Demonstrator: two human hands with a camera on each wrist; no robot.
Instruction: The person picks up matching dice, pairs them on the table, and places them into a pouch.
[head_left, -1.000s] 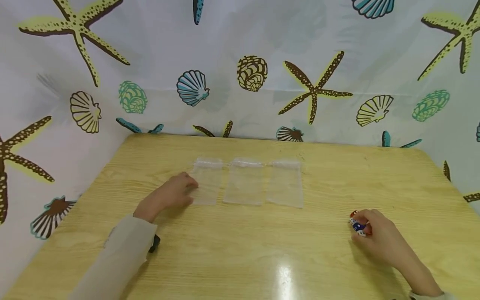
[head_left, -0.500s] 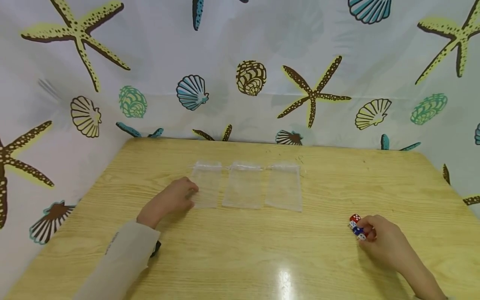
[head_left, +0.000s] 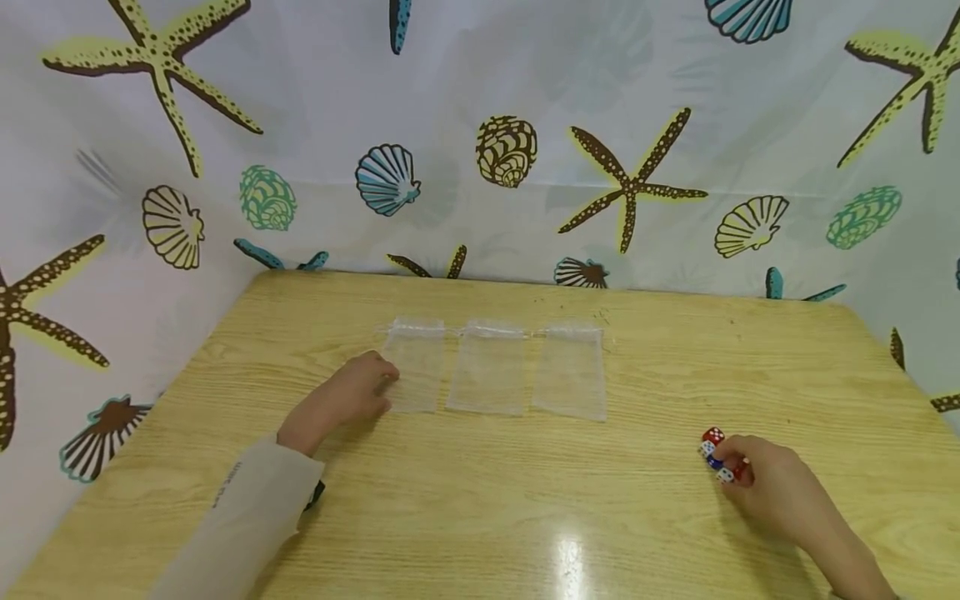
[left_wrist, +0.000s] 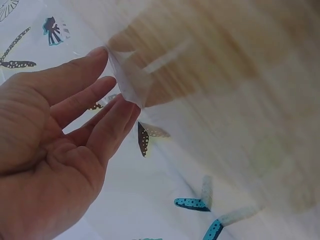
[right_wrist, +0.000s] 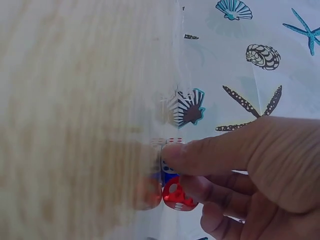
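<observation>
My right hand (head_left: 776,492) curls its fingers around a small cluster of red, white and blue dice on the table's right side. A red die (head_left: 712,435) stands at the far end of the cluster, a white die (head_left: 724,475) at the near left. In the right wrist view one fingertip presses a white die, and a red die (right_wrist: 178,194) shows beside the other fingers. My left hand (head_left: 341,402) rests at the left edge of a sheer drawstring bag (head_left: 420,375). Its thumb and fingers are apart and gently bent, with fingertips (left_wrist: 129,111) at the bag's edge.
Two more sheer bags, a middle one (head_left: 487,375) and a right one (head_left: 570,375), lie flat in a row with the first. The wooden table (head_left: 450,517) meets a shell-and-starfish printed cloth (head_left: 450,100) at the back and sides.
My right hand has drawn slightly right and toward me, uncovering more of the dice; one finger now covers part of the blue die. The left hand has stayed almost in place by the bag.
</observation>
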